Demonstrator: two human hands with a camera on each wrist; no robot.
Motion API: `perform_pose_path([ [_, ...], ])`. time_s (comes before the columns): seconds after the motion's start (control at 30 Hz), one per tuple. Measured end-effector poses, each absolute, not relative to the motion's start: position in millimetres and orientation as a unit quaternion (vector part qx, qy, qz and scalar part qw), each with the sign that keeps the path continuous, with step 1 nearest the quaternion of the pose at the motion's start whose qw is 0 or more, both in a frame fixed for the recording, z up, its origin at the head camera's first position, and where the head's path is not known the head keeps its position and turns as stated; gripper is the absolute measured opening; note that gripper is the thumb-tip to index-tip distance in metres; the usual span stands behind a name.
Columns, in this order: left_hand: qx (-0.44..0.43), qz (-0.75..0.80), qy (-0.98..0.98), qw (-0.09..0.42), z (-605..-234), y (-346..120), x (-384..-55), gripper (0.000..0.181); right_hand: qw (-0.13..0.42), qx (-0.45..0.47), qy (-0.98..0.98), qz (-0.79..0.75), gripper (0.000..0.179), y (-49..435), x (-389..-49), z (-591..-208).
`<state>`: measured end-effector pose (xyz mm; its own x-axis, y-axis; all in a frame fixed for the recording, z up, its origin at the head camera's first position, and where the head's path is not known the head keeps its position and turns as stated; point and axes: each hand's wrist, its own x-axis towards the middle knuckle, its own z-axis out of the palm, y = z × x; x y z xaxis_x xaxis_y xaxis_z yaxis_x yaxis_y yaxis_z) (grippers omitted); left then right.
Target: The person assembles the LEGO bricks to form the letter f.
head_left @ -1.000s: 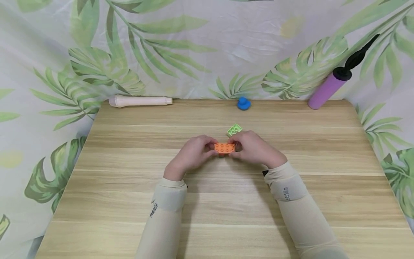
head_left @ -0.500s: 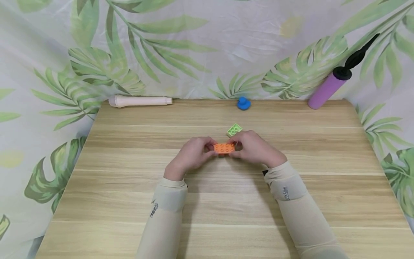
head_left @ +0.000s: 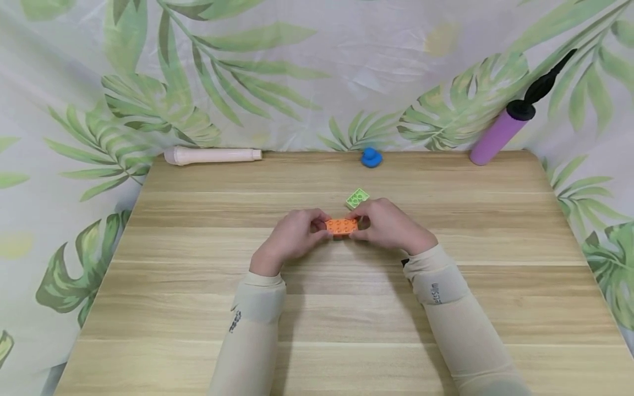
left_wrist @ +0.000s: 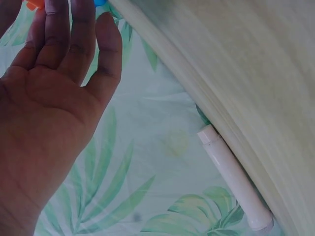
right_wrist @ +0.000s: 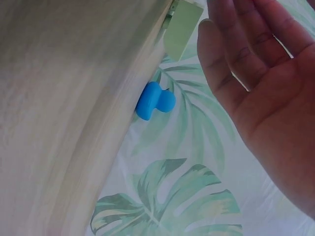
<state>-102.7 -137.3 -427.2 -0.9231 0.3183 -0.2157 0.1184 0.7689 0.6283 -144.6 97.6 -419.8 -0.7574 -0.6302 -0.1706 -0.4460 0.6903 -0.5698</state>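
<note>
An orange toy building brick [head_left: 342,226], studs facing up, is held between my two hands over the middle of the table. My left hand [head_left: 293,234] pinches its left end with thumb and fingers. At the right end, my right hand [head_left: 391,226] pinches it the same way. A small dark part shows under the brick's near edge, too hidden to identify. Just behind the right fingers lies a light green building brick [head_left: 357,198], its hollow side up. In the left wrist view only a corner of the orange brick [left_wrist: 34,4] shows past the fingers.
Along the back edge of the wooden table [head_left: 317,330] lie a pale pink microphone-shaped object [head_left: 215,155] and a blue toy duck [head_left: 371,158]. A purple hand pump [head_left: 497,135] with black handle leans at the back right. Leaf-patterned cloth [head_left: 297,71] hangs behind.
The orange brick tips slightly between the hands, and both hands keep their grip. The whole head view has shifted a few pixels. Nothing else has moved visibly.
</note>
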Motion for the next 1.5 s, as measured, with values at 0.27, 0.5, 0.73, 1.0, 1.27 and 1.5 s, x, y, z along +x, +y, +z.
perform_pose_path([
  [0.27, 0.111, 0.327, 0.925, 0.158, -427.8, -137.8, -101.8, 0.028, 0.184, -0.315, 0.897, -0.251, 0.042, 101.7, -144.6, -415.9],
  [0.5, 0.104, 0.321, 0.929, 0.151, -427.4, -138.0, -103.3, 0.03, 0.119, -0.253, 0.914, -0.294, 0.049, 124.7, -157.8, -417.7],
  [0.73, 0.122, 0.323, 0.927, 0.146, -429.2, -137.9, -102.1, 0.031, 0.096, -0.256, 0.934, -0.231, 0.063, 121.4, -161.4, -431.6],
  [1.0, 0.133, 0.321, 0.927, 0.141, -429.5, -137.4, -102.8, 0.032, 0.12, -0.295, 0.933, -0.17, 0.052, 109.4, -153.5, -439.0],
  [1.27, 0.126, 0.322, 0.927, 0.144, -428.1, -138.5, -101.9, 0.032, 0.121, -0.26, 0.947, -0.145, 0.016, 115.8, -155.9, -435.5],
  [1.5, 0.12, 0.325, 0.926, 0.149, -428.1, -139.5, -102.7, 0.033, 0.178, -0.221, 0.943, -0.173, 0.023, 142.0, -163.7, -423.2],
])
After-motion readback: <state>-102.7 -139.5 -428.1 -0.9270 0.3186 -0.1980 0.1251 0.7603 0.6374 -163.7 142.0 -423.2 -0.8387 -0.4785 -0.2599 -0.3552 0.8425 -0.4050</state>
